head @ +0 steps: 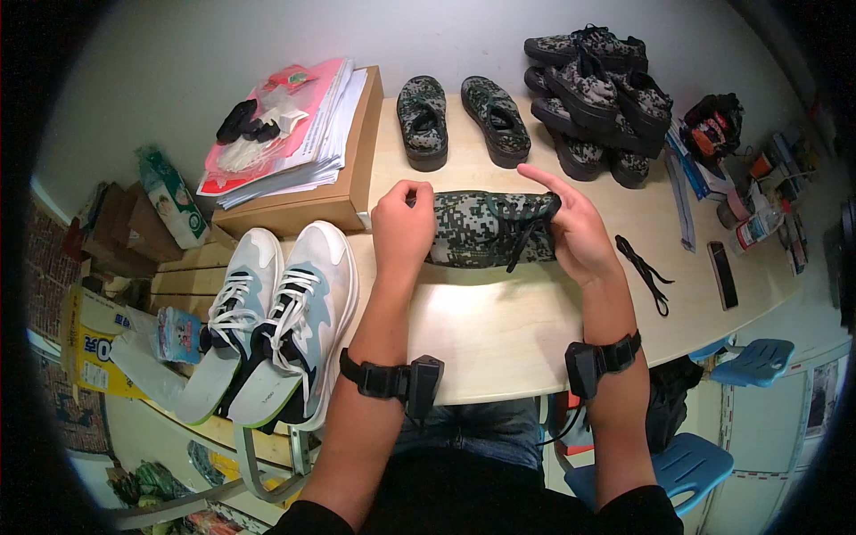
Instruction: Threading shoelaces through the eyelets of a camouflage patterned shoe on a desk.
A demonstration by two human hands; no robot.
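A camouflage canvas shoe with black laces lies crosswise between my two hands, its lace area turned up. My left hand is curled around its left end, hiding that end. At the other end, my right hand presses against the shoe beside the laces, one finger stretched out away from it. Some of the right hand's fingers are hidden. A loose black shoelace lies on the table to the right of my right hand. Beyond the held shoe stand two matching shoes, one on the left and one on the right.
More camouflage shoes are piled at the back right. White sneakers stand at the left, near a cardboard box topped with papers. A phone and a plastic bottle are near the right edge of the table.
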